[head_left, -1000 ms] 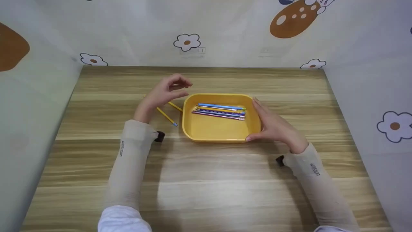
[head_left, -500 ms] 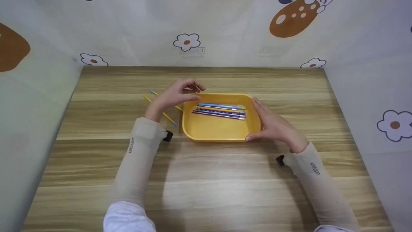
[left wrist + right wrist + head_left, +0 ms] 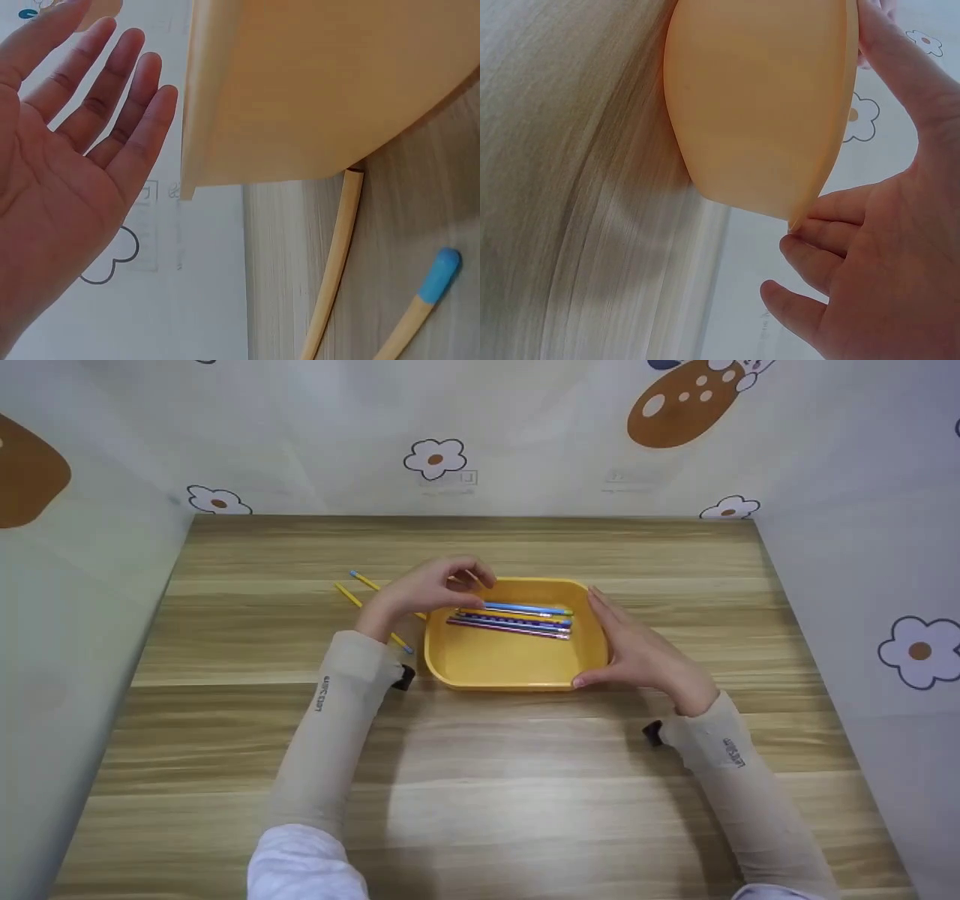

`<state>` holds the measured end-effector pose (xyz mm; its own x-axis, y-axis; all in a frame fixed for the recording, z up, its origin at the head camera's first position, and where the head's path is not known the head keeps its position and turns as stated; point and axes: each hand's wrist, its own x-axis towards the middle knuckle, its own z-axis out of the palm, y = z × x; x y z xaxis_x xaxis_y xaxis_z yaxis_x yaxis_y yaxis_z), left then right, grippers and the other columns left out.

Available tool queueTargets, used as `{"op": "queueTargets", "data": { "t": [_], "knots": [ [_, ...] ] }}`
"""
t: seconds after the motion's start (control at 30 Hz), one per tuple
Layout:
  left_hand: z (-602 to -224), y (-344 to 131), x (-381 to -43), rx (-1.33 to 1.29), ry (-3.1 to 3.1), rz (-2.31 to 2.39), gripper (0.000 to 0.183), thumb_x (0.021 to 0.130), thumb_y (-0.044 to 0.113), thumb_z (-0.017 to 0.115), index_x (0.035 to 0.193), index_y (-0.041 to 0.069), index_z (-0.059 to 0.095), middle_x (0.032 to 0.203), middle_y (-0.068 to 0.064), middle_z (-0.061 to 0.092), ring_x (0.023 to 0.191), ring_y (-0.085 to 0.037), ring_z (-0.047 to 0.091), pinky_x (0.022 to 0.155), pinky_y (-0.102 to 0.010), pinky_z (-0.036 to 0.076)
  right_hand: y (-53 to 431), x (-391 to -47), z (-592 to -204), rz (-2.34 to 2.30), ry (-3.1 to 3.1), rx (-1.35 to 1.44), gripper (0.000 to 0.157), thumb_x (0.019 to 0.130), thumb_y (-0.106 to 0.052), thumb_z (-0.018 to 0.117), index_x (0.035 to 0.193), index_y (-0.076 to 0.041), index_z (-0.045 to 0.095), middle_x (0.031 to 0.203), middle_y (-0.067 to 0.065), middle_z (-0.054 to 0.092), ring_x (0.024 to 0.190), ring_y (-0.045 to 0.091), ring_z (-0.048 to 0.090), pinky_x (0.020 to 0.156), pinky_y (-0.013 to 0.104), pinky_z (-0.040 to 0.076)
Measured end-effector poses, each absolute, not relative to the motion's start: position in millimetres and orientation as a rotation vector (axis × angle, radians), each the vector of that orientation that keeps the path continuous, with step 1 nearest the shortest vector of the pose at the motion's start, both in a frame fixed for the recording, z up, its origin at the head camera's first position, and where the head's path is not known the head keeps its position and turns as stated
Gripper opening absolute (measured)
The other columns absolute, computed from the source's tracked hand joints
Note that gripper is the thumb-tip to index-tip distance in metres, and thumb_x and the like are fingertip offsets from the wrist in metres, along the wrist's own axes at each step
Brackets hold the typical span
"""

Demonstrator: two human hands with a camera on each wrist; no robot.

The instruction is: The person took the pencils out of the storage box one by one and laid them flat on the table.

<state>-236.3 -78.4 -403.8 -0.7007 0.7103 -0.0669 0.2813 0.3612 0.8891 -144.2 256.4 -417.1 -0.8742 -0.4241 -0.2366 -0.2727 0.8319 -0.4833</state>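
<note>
1. Gripping the right end of the yellow bin [image 3: 502, 664], the right hand [image 3: 651, 660] had its thumb at the near corner, fingers at the far one.
2. The left hand [image 3: 431, 587] was over the bin's left end, its fingers relaxed, holding nothing.
3. Several pencils [image 3: 517, 621] lay side by side inside.
4. Two blue-tipped yellow pencils [image 3: 348, 595] lay outside, leftward, on the wooden table [image 3: 517, 780].

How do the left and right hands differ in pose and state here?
The left hand holds nothing, while the right hand grips the right end of the yellow bin. The left hand hovers over the bin's far left corner, fingers loosely curved; the right hand spreads wide, thumb at the near corner and fingers towards the far one. Shared: both are bare, with pale sleeves on the forearms.
</note>
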Motion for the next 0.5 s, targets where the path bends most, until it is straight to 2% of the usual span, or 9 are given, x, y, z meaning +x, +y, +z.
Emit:
{"op": "queueTargets", "data": {
  "t": [0.27,0.5],
  "knots": [
    [-403.6,-67.5,-238.6,0.892,2.150,1.213,0.036,0.093,0.010,0.069,0.126,0.002,0.060,0.130,-0.021,0.061,0.120,-0.033,0.057,0.108,-0.042,0.047,257.1,-144.2,-417.5,-0.630,2.681,-0.526,0.136,0.066,-0.062,0.084,0.161,-0.011,0.001,0.169,0.009,0.002,0.155,0.034,0.012,0.124,0.053,0.020],
    [-403.3,-60.2,-239.6,0.902,2.142,1.159,0.036,0.093,0.013,0.069,0.126,0.002,0.061,0.130,-0.018,0.062,0.114,-0.027,0.061,0.104,-0.041,0.050,256.3,-144.0,-417.5,-0.637,2.674,-0.512,0.134,0.067,-0.059,0.085,0.161,-0.012,0.001,0.169,0.008,0.001,0.156,0.034,0.011,0.124,0.054,0.019]
  ]
}}
